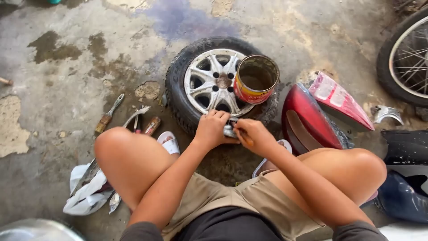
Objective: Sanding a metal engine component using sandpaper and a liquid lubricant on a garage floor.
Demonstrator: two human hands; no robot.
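bare knees over khaki shorts, left hand (213, 128) curled on small metal piece (229, 131), right hand (253, 136) pinching brush handle (244, 138), ribbed tyre (178, 89), spoked alloy rim (203, 82), open rusty tin (256, 79)

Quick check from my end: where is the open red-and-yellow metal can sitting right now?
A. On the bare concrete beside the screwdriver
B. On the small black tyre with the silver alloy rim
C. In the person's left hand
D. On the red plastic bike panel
B: the open red-and-yellow metal can rests on the small black tyre with the silver alloy rim, at its right side; both hands work at the near edge.
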